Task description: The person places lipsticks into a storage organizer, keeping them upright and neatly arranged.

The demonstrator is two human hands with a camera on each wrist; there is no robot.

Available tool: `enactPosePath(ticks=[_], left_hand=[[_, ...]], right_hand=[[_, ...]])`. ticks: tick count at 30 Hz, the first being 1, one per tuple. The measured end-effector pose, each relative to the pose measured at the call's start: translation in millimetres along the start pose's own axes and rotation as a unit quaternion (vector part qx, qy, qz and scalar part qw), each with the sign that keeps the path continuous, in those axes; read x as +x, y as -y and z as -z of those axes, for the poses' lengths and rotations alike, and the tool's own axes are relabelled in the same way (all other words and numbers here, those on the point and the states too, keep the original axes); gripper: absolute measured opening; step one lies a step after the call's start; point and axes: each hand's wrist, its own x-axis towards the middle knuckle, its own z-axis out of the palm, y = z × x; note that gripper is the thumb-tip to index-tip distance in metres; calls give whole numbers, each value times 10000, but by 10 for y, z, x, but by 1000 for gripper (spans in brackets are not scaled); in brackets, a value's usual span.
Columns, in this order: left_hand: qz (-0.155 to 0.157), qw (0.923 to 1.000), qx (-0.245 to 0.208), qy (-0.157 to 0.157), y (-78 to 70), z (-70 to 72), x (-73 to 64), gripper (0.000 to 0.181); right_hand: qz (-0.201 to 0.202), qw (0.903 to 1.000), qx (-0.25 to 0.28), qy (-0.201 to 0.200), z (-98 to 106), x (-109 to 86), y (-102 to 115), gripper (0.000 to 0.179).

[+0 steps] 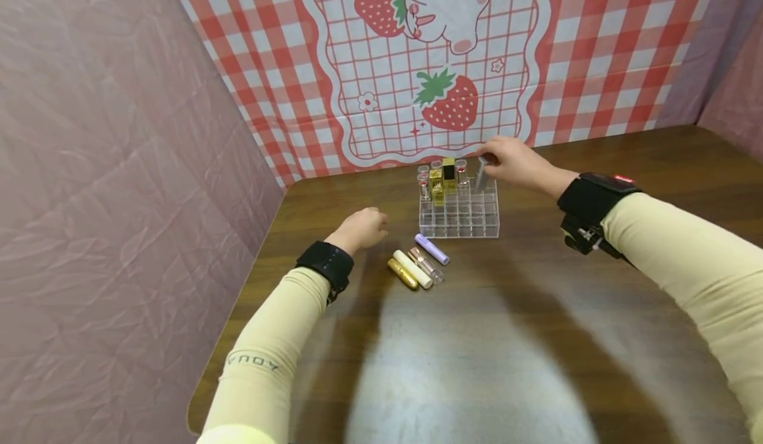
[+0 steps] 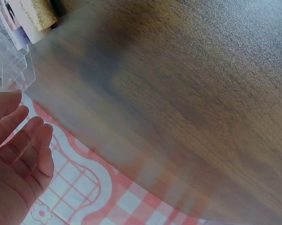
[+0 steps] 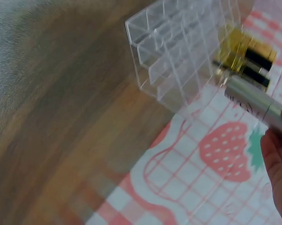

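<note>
My right hand [image 1: 514,160] pinches a silver cosmetic tube [image 3: 253,101] near its upper end. The tube slants down over the back right slots of a clear stepped lipstick organizer [image 1: 459,224]. Its lower end overlaps those slots in the head view, and dark lettering shows on it in the right wrist view. My left hand [image 1: 361,228] hovers over the table left of the organizer, fingers loosely bent with nothing in them. In the left wrist view, the palm of that hand [image 2: 19,159] faces up beside the organizer's edge.
Gold lipsticks [image 1: 449,175] and clear-capped ones [image 1: 424,185] stand in the organizer's back left. In front of it lie a purple tube [image 1: 432,249], a rose-gold clear tube [image 1: 424,264], a cream tube [image 1: 412,270] and a gold tube [image 1: 403,274]. A checked strawberry cloth [image 1: 286,53] hangs behind.
</note>
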Motion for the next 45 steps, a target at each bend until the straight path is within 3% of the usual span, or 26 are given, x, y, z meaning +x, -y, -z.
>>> enactPosePath(ticks=[4,13,24,30,37,40,45], left_hand=[[5,10000,-52,-30,35,-19,10,22],[93,9998,-161,-9,125,-69,0,27],[-74,9999,-145,18,172,-112,68,23],[-506,9958,-448,620,102,-144,114,29],[-878,9884,-715,1015,24,-138,-39,18],[-973,9859,-848,1063,13,-132,-114,18],[-1251,9832,-900,977,26,-194,-175,24]], right_hand=[[-404,9990,119,-132,-37,99,-134,30],[-236,9993,-260,132,-237,236,-223,29],[-236,9981,-437,358,-230,343,-147,30],[-489,9964,-513,456,-257,367,-158,30],[-707,9952,-393,554,-270,319,-124,41],[-749,9962,-301,337,-260,211,-143,51],[-297,9970,-301,-642,-277,10,-164,49]])
